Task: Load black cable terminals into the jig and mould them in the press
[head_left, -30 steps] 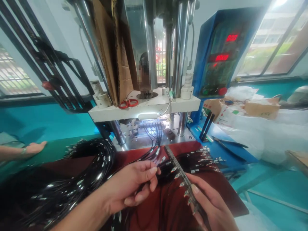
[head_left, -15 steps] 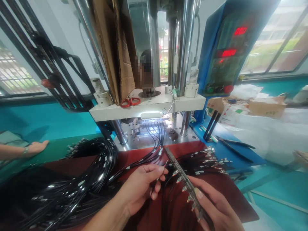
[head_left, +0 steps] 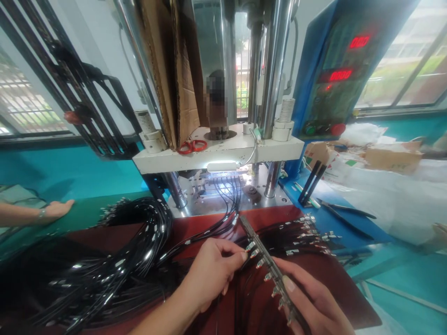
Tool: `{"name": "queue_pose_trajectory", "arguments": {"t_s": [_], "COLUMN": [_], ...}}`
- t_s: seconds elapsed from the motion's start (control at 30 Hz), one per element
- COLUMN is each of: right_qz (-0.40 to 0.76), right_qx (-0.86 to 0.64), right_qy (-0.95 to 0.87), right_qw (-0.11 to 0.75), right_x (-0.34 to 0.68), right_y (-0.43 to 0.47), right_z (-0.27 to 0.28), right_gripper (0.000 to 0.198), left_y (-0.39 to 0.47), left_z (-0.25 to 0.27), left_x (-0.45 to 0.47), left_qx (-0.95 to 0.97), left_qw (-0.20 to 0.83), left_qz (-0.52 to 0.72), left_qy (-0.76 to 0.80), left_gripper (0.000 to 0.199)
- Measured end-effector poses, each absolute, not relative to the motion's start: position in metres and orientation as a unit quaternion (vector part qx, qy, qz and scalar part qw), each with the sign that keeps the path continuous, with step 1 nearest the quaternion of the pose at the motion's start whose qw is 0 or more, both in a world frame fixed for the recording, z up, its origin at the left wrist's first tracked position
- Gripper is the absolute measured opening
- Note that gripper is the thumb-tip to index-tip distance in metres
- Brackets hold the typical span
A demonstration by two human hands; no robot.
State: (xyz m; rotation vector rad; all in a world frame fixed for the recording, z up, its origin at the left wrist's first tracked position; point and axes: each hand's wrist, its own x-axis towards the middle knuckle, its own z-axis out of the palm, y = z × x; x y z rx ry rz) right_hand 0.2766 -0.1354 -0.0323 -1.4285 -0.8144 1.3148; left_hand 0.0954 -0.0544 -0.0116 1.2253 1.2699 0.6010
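My right hand (head_left: 312,295) is closed around the lower part of a long dark metal bar (head_left: 263,251), which slants up and to the left over the red-brown tabletop. Along the bar's left edge sit several small metal cable terminals (head_left: 268,277). My left hand (head_left: 216,270) pinches the end of a black cable against the bar near its upper part; most of that cable is hidden by the fingers. Behind the bar a bunch of black cables with metal ends (head_left: 296,235) lies on the table.
A press (head_left: 216,158) stands ahead, with several cables (head_left: 228,197) running into its lit lower plate. Red-handled scissors (head_left: 192,147) rest on it. A large black cable bundle (head_left: 153,232) lies left; another person's hand (head_left: 59,209) rests beyond. Black pliers (head_left: 345,211) lie right.
My left hand has moved right and brought the cable end up to the bar's left edge. My right hand keeps its hold on the bar. The whole view has shifted slightly.
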Motion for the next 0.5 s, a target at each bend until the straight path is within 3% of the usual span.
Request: {"name": "queue_pose_trajectory", "arguments": {"t_s": [0.13,0.5], "right_qz": [0.526,0.475], "right_qx": [-0.579,-0.548], "right_qy": [-0.369,-0.458], "right_qw": [0.502,0.513], "right_x": [0.2765,0.2749], "right_y": [-0.1347,-0.1320], "right_z": [-0.0346,-0.0401], "right_gripper": [0.058,0.045], "left_y": [-0.0529,-0.0501], "left_z": [-0.0068,-0.0088], "left_x": [0.0942,0.0959], "left_qx": [0.551,0.574], "left_qw": [0.578,0.570], "left_qz": [0.239,0.209], "left_qy": [0.552,0.549], "left_gripper": [0.033,0.041]}}
